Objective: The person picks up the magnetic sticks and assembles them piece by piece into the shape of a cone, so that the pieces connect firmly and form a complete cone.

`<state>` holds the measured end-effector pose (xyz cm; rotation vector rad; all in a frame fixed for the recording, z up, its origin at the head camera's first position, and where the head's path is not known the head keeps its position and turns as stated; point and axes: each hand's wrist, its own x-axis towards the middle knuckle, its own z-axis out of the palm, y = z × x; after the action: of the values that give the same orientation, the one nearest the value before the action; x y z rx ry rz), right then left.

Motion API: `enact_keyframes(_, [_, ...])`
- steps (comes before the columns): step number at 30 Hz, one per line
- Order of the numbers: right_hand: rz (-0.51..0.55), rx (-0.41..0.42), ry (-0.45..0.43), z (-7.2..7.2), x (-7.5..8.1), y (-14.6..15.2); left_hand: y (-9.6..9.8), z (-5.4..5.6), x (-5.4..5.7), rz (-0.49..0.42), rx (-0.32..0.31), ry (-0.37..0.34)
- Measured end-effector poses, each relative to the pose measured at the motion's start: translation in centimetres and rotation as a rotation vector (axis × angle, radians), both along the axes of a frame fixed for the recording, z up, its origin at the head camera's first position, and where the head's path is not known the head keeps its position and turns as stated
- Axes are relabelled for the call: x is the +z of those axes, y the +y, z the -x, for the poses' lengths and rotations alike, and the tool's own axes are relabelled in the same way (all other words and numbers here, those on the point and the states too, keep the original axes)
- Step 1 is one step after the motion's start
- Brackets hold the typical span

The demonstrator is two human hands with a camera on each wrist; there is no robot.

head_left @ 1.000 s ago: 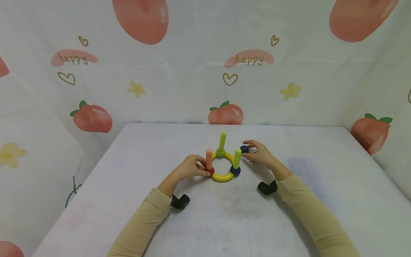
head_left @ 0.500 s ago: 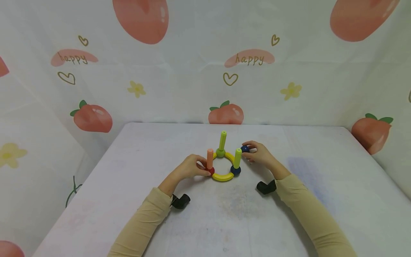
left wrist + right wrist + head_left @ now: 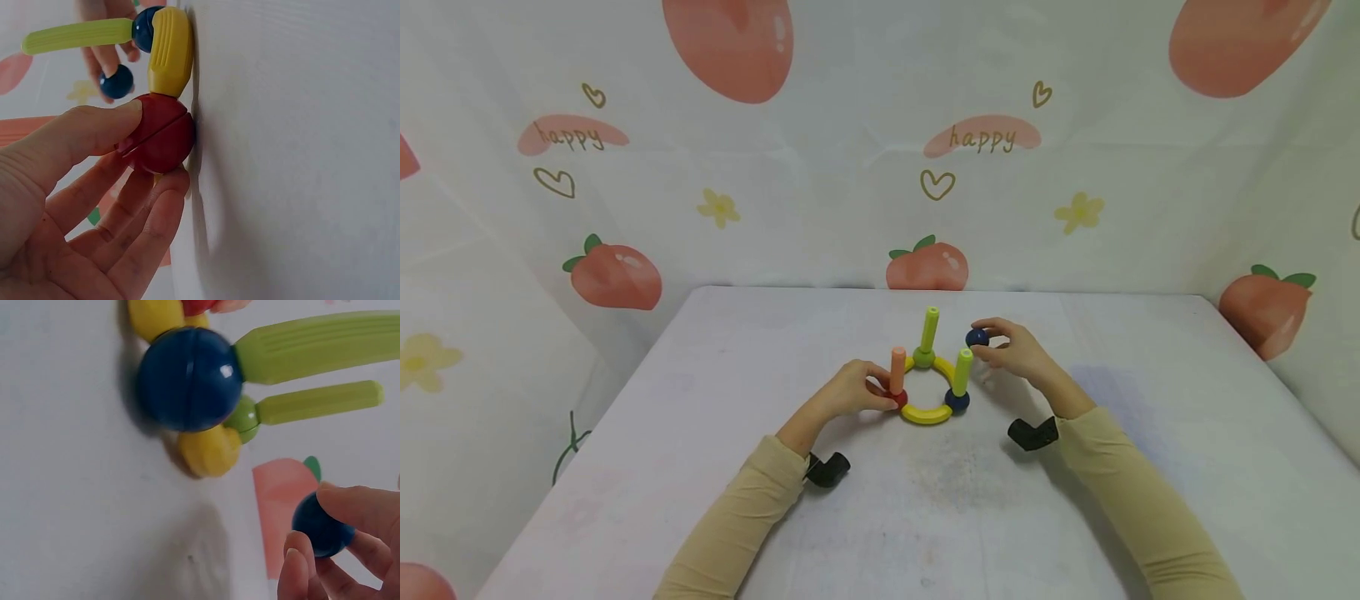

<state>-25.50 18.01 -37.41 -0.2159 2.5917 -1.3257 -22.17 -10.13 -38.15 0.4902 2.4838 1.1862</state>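
Observation:
A ring of yellow curved pieces (image 3: 927, 415) lies on the table, joined by a red ball (image 3: 161, 134), a green ball (image 3: 923, 358) and a dark blue ball (image 3: 190, 378). Upright on these stand an orange rod (image 3: 897, 371) and two lime-green rods (image 3: 930, 331) (image 3: 962, 372). My left hand (image 3: 854, 388) grips the red ball between thumb and fingers at the ring's left side. Right of the ring, my right hand (image 3: 1017, 350) pinches a loose dark blue ball (image 3: 322, 525), held above the table and apart from the ring.
Black curved pieces (image 3: 829, 470) (image 3: 1032, 434) show beside each wrist. The white table (image 3: 880, 533) ends at the back against a hanging cloth (image 3: 820, 167) printed with peaches. A green cord-like thing (image 3: 573, 442) shows off the table's left edge.
The ring has shifted slightly right, with my left hand still on the red ball. My right hand has moved a little right and farther back with the loose blue ball.

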Motion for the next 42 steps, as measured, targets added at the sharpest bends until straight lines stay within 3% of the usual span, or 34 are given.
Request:
enact_keyframes(26, [0.014,0.026,0.173,-1.9,6.0,-0.6,2.3,-0.1,0.1,0.003,-0.053,0.007])
enact_keyframes(42, [-0.030,0.072,0.210,-1.5,6.6,-1.3,3.2,0.1,-0.4,-0.022,-0.063,-0.015])
